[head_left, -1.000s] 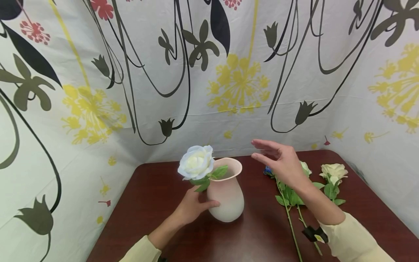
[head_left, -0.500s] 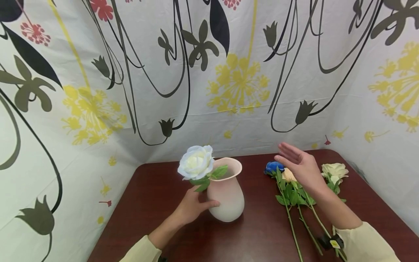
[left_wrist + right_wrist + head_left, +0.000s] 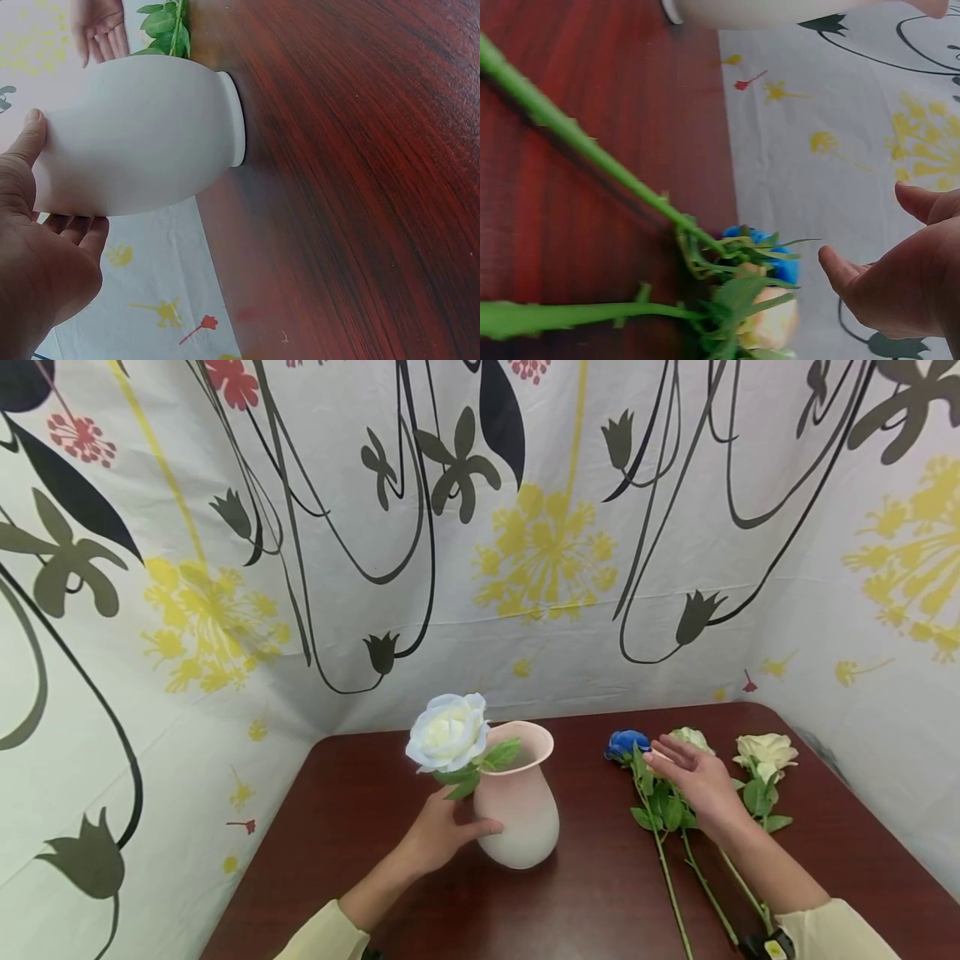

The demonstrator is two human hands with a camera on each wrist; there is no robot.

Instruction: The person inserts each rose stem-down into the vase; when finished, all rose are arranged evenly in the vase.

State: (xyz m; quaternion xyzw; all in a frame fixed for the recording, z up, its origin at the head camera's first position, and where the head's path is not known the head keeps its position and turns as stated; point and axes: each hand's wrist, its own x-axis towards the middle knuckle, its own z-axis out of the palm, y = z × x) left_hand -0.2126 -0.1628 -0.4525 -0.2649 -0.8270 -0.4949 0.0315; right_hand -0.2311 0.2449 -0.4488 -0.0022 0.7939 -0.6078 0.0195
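Observation:
A pale pink-white vase point(image 3: 517, 822) stands upright on the table. My left hand point(image 3: 437, 837) grips its left side, thumb in front and fingers behind, as the left wrist view also shows. One pale blue-white rose point(image 3: 447, 732) leans out over the vase's left rim, its leaves at the mouth. My right hand point(image 3: 707, 787) hovers with fingers extended above the roses lying at the right, holding nothing. Below it are a blue rose point(image 3: 626, 743) and a peach rose point(image 3: 772, 319), the latter mostly covered by the hand in the head view. A whitish rose point(image 3: 692, 739) shows just behind the fingers.
A cream rose point(image 3: 767, 750) lies farther right, near the edge of the dark red-brown table point(image 3: 360, 810). Long green stems point(image 3: 670, 893) run toward the front. A flower-printed cloth point(image 3: 450, 593) hangs close behind the table and along both sides.
My right hand has moved away from beside the vase, rightward and then down over the roses. The left hand, the vase and its rose have stayed in place.

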